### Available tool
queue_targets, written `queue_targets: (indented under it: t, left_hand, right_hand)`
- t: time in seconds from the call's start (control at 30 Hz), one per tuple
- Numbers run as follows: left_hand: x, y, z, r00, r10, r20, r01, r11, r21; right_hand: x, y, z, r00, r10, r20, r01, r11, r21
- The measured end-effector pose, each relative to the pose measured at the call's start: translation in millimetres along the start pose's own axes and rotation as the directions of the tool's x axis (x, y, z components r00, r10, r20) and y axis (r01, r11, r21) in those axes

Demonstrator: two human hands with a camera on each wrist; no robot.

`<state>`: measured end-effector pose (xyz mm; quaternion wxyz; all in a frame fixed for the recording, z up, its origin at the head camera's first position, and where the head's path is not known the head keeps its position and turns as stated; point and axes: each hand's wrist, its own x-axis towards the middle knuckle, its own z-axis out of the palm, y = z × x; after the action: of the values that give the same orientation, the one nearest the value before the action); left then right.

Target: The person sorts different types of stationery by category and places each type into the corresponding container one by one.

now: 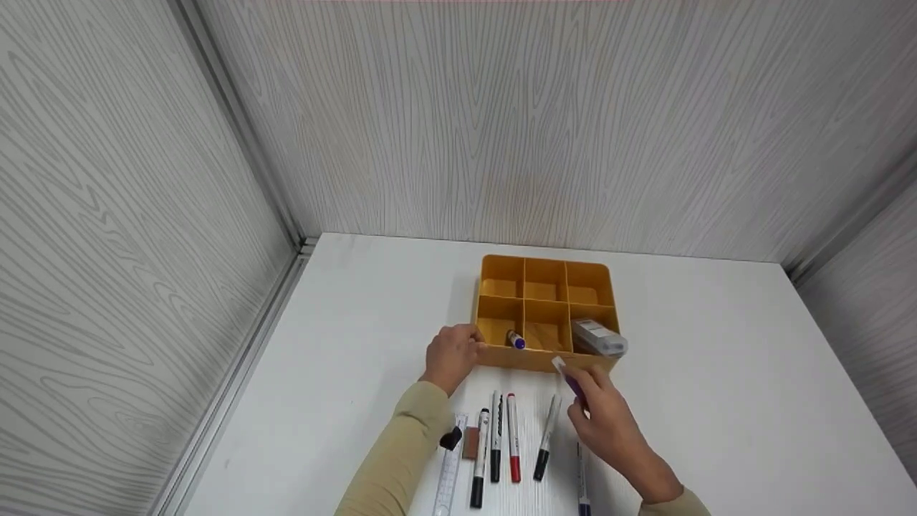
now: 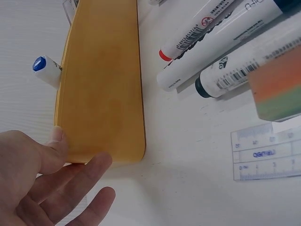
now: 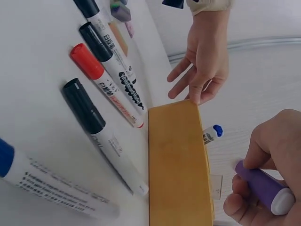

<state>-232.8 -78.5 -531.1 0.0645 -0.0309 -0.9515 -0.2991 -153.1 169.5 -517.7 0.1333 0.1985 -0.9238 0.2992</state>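
Head view, organizer: ochre organizer on the white table; two rows of three compartments.
Near left compartment: blue-ended marker, tilted, its end at the near rim.
Near right compartment: clear case, tilted, its end protruding past the near rim.
Left hand: left hand at the near left corner of the organizer.
Right hand: right hand, well apart from the left hand, at the near side of the organizer, holding a purple stick.
Loose row, left to right: clear ruler with a small dark object at it, identity unclear; eraser; two black-capped markers; red-capped marker; slim black-capped marker; blue-capped marker, partly hidden. The row lies on the near side of the organizer.
Left wrist view, corner grip: left thumb bears on the rim; fingers lie at the left end, clamped on the corner.
Eraser colours: orange-red and green.
Right wrist view, stick grip: right fingers and thumb are curled round the purple stick, clamped on it; its white end is exposed. The stick is raised off the table.
Above the rim: the blue-ended marker and the clear case project.
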Motion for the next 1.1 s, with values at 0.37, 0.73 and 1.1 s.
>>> queue_targets:
  t: [0.37, 0.73, 1.1]
  left_hand:
    - [0.7, 0.2, 1.2, 0.998, -0.044, 0.035, 0.044, 0.999, 0.006]
    - [0.8, -0.8, 0.5, 0.999, -0.030, 0.033, 0.030, 1.000, 0.001]
    - [2.0, -1.5, -0.2, 1.000, -0.005, 0.014, 0.005, 1.000, 0.023]
  right_hand:
    - [38, -17, 3, 0.972, -0.208, -0.113, 0.210, 0.978, 0.001]
    - [61, -30, 17, 0.956, -0.279, -0.091, 0.280, 0.960, -0.003]
    - [75, -32, 34, 0.958, -0.283, -0.034, 0.280, 0.957, -0.068]
